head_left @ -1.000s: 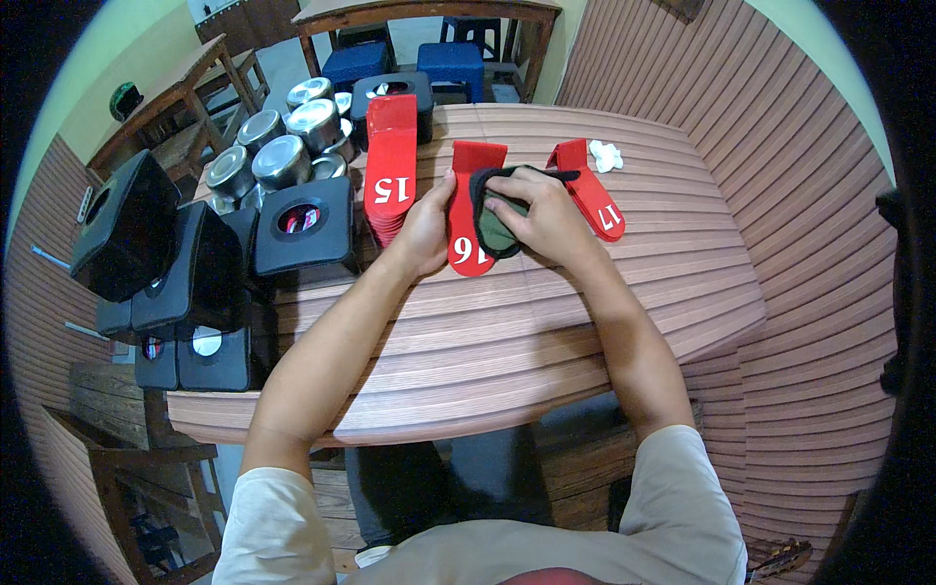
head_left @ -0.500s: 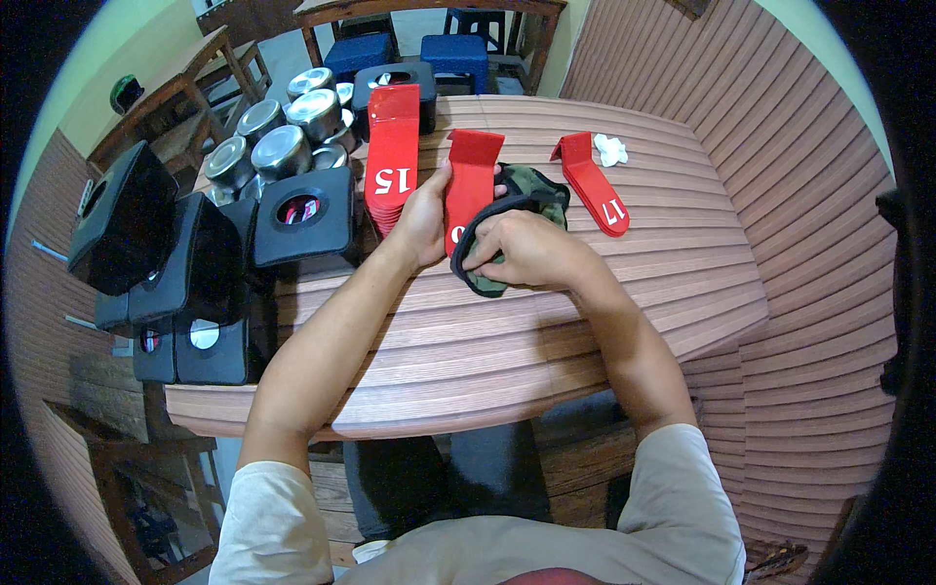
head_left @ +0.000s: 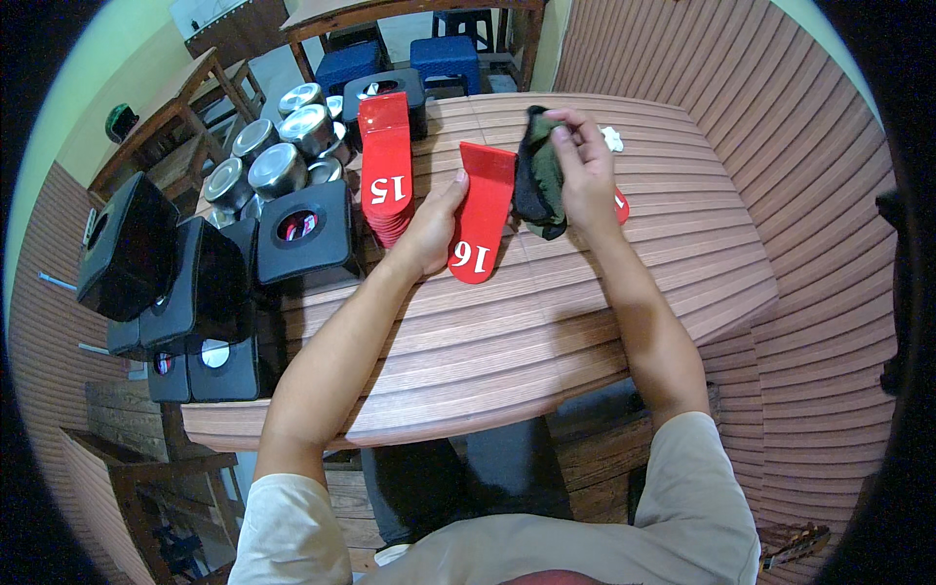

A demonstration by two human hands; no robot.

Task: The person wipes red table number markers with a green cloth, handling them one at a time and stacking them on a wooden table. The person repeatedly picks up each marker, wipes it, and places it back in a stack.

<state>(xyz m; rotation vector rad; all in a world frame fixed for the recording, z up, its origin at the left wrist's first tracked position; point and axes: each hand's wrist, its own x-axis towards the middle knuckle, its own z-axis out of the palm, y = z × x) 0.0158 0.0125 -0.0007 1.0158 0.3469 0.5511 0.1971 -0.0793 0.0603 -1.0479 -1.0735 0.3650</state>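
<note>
My left hand [head_left: 433, 232] is closed round the edge of a red table-number sign [head_left: 485, 213], a flat strip with a bent top and rounded lower end. My right hand [head_left: 589, 177] pinches a bunched camouflage-green cloth with black edging [head_left: 538, 185], just right of the sign's bent top. Left of my left hand stands a stack of similar red signs [head_left: 388, 161]. Behind my right wrist, the rounded end of another red sign [head_left: 622, 206] peeks out; the rest of it is hidden.
Black tissue boxes [head_left: 304, 229] with round openings are piled on the left of the wood-patterned table [head_left: 468, 351]. Behind them sit several round metal tins [head_left: 277, 170]. A crumpled white tissue [head_left: 612, 138] lies at the far right. Blue stools [head_left: 444, 60] stand beyond the table.
My right hand has lifted the cloth off the sign's face and moved up and right. The held sign has come nearer, its whole lower end now uncovered. The view has shifted slightly.
</note>
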